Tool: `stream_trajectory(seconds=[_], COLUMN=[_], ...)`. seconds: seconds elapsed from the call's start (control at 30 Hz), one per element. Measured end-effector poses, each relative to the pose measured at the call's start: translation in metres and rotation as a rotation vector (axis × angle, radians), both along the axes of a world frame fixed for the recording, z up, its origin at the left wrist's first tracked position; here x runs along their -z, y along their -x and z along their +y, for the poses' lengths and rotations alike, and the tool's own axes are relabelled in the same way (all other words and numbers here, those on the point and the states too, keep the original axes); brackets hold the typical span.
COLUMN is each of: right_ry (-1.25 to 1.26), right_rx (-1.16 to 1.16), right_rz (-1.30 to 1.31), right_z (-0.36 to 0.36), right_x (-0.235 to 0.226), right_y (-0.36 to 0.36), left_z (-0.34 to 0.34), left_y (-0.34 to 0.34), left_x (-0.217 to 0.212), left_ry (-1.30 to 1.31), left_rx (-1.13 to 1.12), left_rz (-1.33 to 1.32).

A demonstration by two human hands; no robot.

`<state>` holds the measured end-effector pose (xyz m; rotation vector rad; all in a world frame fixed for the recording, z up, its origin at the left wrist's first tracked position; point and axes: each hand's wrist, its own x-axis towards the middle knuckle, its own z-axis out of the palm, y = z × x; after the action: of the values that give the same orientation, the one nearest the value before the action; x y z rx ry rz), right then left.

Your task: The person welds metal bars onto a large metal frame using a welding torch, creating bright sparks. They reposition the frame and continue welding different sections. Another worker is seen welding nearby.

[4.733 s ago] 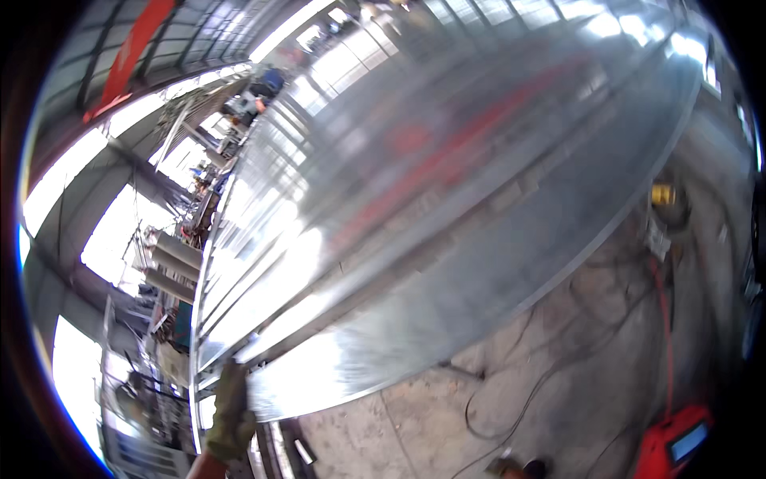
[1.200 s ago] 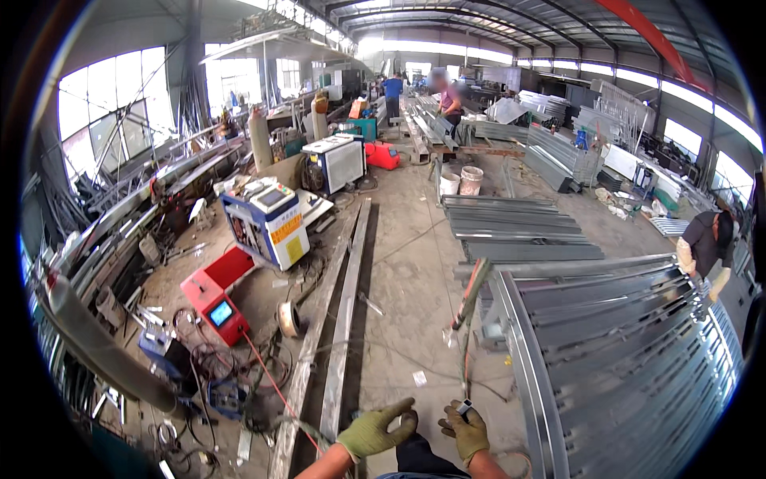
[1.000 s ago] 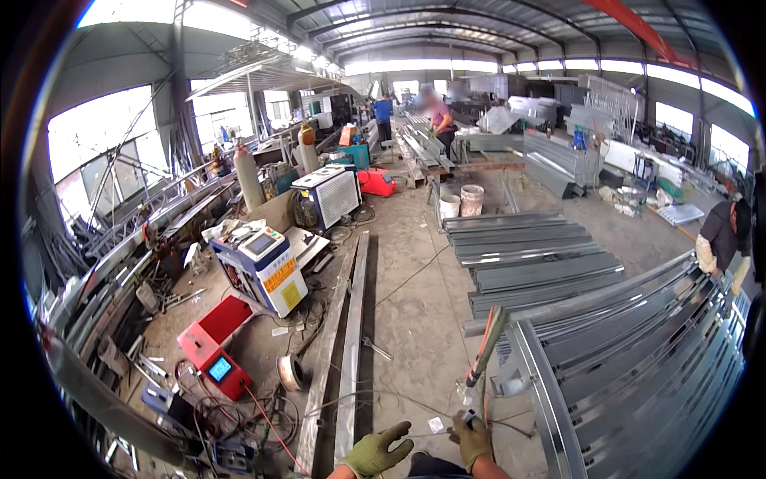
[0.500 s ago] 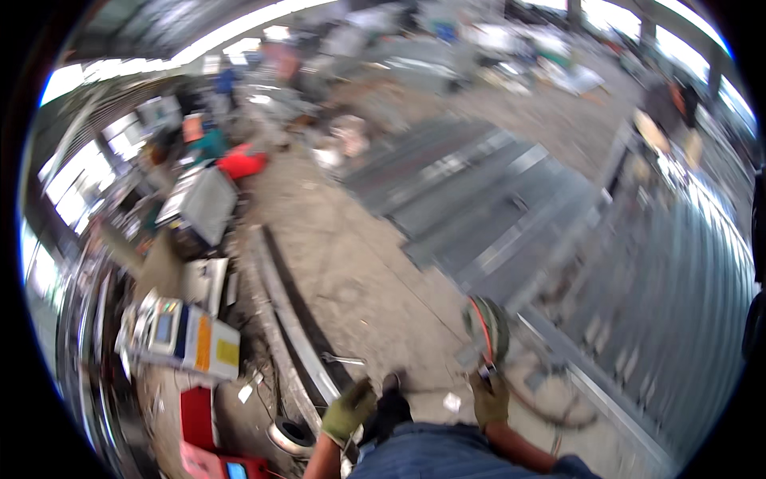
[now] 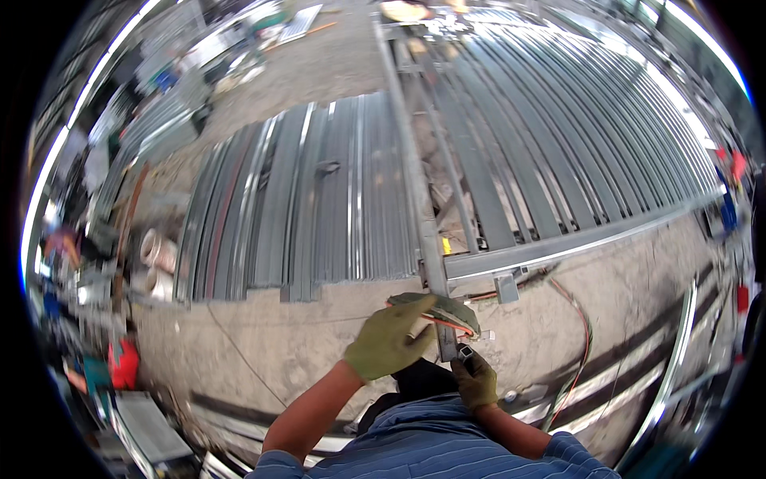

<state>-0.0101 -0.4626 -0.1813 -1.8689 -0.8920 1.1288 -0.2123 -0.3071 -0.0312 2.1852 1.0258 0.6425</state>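
Left hand (image 5: pixel 388 339), in an olive work glove, fingers partly curled over a grey-green welding shield (image 5: pixel 444 310) with red edging, held above the concrete floor (image 5: pixel 263 335). Right hand (image 5: pixel 475 379), gloved, closed around a dark tool handle (image 5: pixel 465 352). Both sit at the corner of a long steel frame (image 5: pixel 423 231), stacked corrugated metal sheets (image 5: pixel 303 207) just left

- Olive-green fabric work gloves on both hands, left hand (image 5: pixel 388 339) and right hand (image 5: pixel 475 380), worn and slightly soiled.
- Glove cuffs ending at the wrists, forearms bare above them.
- Short-sleeved shirt (image 5: pixel 447 443), blue with thin lighter horizontal stripes, sleeves ending above the elbows.
- Dark clothing just below the shirt front.
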Motion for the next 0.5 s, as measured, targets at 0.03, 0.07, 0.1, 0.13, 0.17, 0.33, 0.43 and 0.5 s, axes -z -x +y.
stream_trajectory(seconds=[0.03,0.07,0.1,0.13,0.17,0.33,0.43,0.5], right_ry=[0.000,-0.029,-0.051,-0.054,-0.078,-0.263,-0.130,-0.041], right_rx=[0.028,0.102,0.176,0.241,0.336,0.598,0.697,0.830], right_rz=[-0.044,-0.031,-0.020,-0.008,0.062,-0.022,-0.159,-0.010], right_z=[0.001,0.003,0.003,-0.002,-0.007,-0.007,-0.020,-0.028], right_x=[-0.008,-0.007,-0.008,-0.009,-0.008,-0.004,-0.027,-0.035], right_y=[0.009,0.017,0.024,0.034,0.044,0.083,0.101,0.119], left_z=[0.018,0.035,0.047,0.051,0.054,0.069,0.060,0.047], left_y=[-0.020,-0.042,-0.064,-0.082,-0.102,-0.179,-0.220,-0.242], left_x=[0.005,0.008,0.010,0.014,0.029,0.090,0.126,0.148], left_ry=[-0.048,-0.037,-0.022,0.010,-0.005,0.016,0.069,-0.009], left_rx=[0.135,0.243,0.349,0.448,0.541,0.893,1.093,1.201], left_rz=[0.011,0.076,0.141,0.208,0.264,0.859,1.192,1.331])
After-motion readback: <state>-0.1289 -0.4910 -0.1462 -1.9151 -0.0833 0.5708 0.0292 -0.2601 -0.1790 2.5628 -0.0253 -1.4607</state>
